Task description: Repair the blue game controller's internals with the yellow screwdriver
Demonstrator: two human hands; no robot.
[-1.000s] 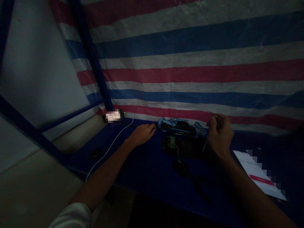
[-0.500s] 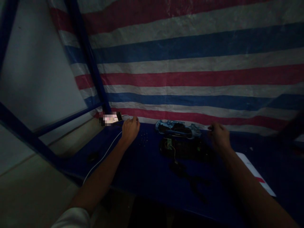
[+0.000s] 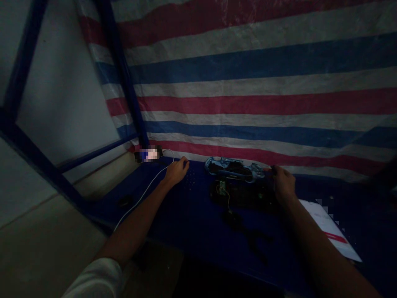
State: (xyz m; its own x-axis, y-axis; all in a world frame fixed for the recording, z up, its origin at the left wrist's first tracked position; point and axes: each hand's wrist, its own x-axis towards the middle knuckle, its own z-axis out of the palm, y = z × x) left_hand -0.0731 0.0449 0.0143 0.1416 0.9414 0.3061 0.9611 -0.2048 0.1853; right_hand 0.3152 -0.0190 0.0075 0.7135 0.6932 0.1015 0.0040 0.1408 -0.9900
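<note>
My left hand is over the back of the blue table, its fingers drawn together in a pinch. What they hold, if anything, is too small to make out. Just right of it lie several tiny screw-like pieces. My right hand is closed, and a small dark tip shows at its fingers; the thing's kind is unclear. Between the hands rests an upturned light-blue toy car body. In front of it is the dark chassis, with a green circuit board and a thin wire.
A lit phone with a white cable is at the back left. White paper with a red band lies beside my right forearm. Dark pieces lie toward the front. Blue metal posts and a striped sheet bound the table.
The view has shifted slightly. My right hand has come left, closer to the car body and chassis. My left hand is a little nearer the small pieces.
</note>
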